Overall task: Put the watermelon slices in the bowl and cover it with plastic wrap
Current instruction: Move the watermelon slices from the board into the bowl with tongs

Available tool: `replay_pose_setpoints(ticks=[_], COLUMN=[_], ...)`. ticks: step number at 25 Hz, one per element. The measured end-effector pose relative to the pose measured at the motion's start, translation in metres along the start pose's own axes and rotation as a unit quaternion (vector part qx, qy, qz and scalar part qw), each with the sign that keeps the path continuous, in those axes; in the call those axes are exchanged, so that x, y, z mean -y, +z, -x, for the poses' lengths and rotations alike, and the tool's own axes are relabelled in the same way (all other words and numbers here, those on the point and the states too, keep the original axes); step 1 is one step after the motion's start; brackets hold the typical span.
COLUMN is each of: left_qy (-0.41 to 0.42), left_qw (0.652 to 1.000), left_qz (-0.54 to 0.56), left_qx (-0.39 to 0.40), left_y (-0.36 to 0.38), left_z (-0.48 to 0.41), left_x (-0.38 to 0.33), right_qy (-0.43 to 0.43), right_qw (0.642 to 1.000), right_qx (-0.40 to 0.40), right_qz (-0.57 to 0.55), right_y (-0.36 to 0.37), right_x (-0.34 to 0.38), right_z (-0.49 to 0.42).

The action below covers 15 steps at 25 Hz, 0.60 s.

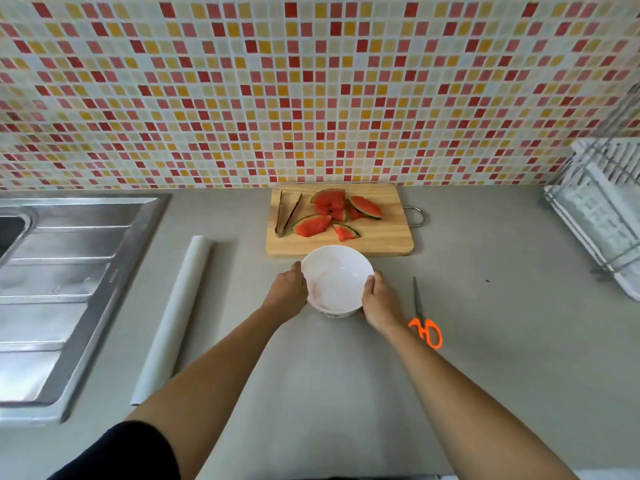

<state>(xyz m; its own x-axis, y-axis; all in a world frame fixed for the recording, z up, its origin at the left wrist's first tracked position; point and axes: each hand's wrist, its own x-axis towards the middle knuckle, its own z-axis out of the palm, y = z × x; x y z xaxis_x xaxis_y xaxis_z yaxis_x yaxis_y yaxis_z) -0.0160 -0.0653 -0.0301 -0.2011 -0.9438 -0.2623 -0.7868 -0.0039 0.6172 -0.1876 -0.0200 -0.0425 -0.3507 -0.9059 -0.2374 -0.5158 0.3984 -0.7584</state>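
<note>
A white bowl (336,271) stands on the grey counter just in front of the wooden cutting board (381,240); nothing lies inside it. My left hand (287,292) holds its left side and my right hand (379,299) grips its right rim. Several watermelon slices (313,226) with green rind lie on the board, beside dark tongs (285,214) at its left end. A roll of plastic wrap (176,313) lies on the counter to the left of my arms.
Orange-handled scissors (424,323) lie right of my right hand. A steel sink and drainboard (59,282) fill the left side. A white dish rack (602,216) stands at the far right. A mosaic tiled wall rises behind the board.
</note>
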Motion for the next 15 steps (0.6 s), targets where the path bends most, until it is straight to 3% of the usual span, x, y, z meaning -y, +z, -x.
replay_pose_setpoints(ticks=[4, 8, 15], left_qy=[0.018, -0.045, -0.083], left_qw=[0.999, 0.986, 0.984], left_qz=[0.013, -0.025, -0.139], left_qx=[-0.034, -0.161, -0.071], left_y=[-0.002, -0.033, -0.042], left_z=[-0.015, -0.065, -0.128], left_x=[0.009, 0.024, 0.018], right_qy=[0.002, -0.003, -0.014], right_qw=[0.999, 0.997, 0.996], right_qx=[-0.046, -0.069, -0.084], right_qz=[0.0, 0.018, 0.033], right_y=[0.002, -0.002, 0.003], right_x=[-0.005, -0.011, -0.012], right_z=[-0.01, -0.016, -0.023])
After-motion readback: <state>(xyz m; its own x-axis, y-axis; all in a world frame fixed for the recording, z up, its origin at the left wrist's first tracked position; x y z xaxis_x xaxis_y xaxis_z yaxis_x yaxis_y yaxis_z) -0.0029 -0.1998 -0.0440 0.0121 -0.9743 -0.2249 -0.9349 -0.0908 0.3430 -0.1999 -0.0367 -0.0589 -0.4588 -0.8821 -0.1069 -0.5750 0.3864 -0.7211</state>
